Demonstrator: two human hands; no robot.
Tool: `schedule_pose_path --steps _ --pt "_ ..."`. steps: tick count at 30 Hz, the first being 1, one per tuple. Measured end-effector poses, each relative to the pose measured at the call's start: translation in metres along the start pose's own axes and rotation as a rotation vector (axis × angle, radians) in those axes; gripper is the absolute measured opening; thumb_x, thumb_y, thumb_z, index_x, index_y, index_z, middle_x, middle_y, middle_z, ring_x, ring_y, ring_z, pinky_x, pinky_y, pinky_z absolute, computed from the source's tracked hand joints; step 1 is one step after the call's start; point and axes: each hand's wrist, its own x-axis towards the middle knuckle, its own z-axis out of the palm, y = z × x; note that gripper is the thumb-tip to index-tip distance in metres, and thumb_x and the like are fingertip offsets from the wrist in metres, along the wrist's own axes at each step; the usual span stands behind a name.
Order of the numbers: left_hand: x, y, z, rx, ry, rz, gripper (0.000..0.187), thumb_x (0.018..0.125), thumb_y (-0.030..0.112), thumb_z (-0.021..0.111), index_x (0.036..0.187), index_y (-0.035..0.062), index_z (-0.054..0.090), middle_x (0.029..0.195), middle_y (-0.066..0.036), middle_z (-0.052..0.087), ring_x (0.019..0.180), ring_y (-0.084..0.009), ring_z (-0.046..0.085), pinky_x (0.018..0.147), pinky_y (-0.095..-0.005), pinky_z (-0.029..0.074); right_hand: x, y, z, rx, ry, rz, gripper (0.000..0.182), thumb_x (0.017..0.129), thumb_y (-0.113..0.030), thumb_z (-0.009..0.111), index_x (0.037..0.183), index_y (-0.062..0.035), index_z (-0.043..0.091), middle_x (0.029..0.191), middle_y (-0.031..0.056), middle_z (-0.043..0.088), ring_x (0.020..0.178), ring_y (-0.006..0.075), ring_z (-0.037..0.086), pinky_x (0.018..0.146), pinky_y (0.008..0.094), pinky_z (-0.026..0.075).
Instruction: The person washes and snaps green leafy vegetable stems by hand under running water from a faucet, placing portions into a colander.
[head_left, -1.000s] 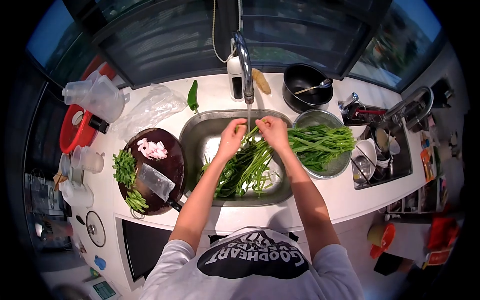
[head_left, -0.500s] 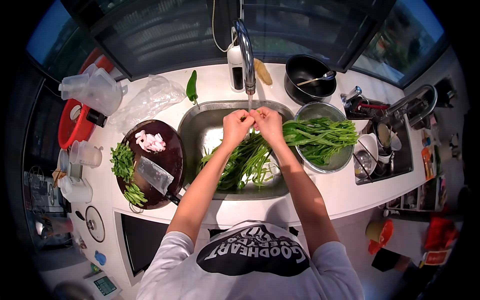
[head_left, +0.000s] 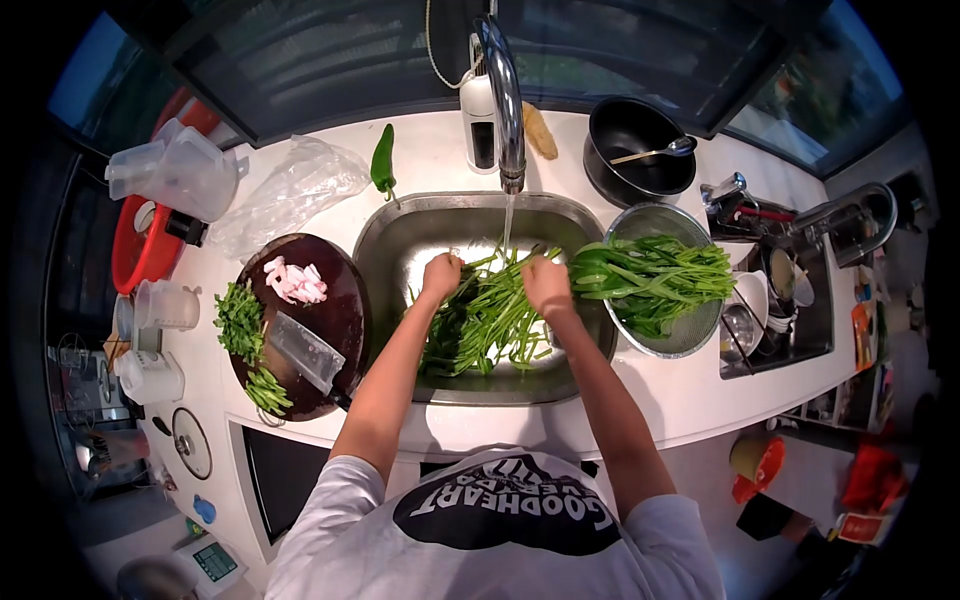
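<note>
My left hand (head_left: 442,275) is closed at the left side of a bunch of leafy greens (head_left: 492,320) with long stems, its fingers around some of them. Opposite it, my right hand (head_left: 546,284) is closed on stems at the bunch's right side. The fingertips of both are partly hidden. The greens lie in a steel sink (head_left: 400,212), and water runs onto them from the tap (head_left: 512,170) between my hands. More of the same greens (head_left: 655,285) are heaped in a mesh strainer (head_left: 690,345) beside the sink.
Left of the sink, a round dark board (head_left: 330,262) carries a cleaver (head_left: 305,352), pale chopped pieces (head_left: 295,281) and chopped greens (head_left: 241,322). Behind are a green pepper (head_left: 382,160), a plastic bag (head_left: 295,195) and a black pot (head_left: 640,175) with a spoon. A second sink (head_left: 815,300) holds dishes.
My hands, close together under the tap before, have moved apart and down towards the greens in the sink. The view has shifted slightly.
</note>
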Motion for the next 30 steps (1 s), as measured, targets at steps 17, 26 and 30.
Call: schedule_pose_path --steps 17,26,30 --pt "-0.036 0.004 -0.001 0.053 -0.090 -0.062 0.024 0.067 0.026 0.075 0.080 0.0070 0.069 0.066 -0.013 0.063 0.059 -0.0219 0.059 0.059 -0.0351 0.046 0.010 0.021 0.056 0.694 -0.248 0.066 0.030 0.085 -0.025 0.060 0.083 0.0050 0.060 0.069 0.0090 0.060 0.062 0.0163 0.056 0.055 0.0304 0.046" --pt "-0.029 0.086 -0.036 -0.707 0.041 0.127 0.015 0.080 0.015 0.068 0.089 0.0033 0.070 0.075 0.000 0.066 0.066 -0.0054 0.054 0.061 -0.0238 0.044 0.048 -0.027 -0.050 0.765 -0.002 0.147 0.028 0.088 -0.023 0.061 0.081 0.0045 0.060 0.064 0.0046 0.060 0.055 0.0071 0.056 0.051 0.0207 0.047" --pt "-0.040 0.112 -0.053 -0.524 0.072 0.165 0.015 0.079 0.015 0.069 0.090 0.0051 0.070 0.072 -0.002 0.062 0.065 -0.0084 0.055 0.060 -0.0255 0.043 0.052 -0.023 -0.081 0.920 0.135 0.202 0.032 0.085 -0.026 0.063 0.074 0.0044 0.061 0.061 0.0099 0.064 0.051 0.0125 0.062 0.047 0.0227 0.049"
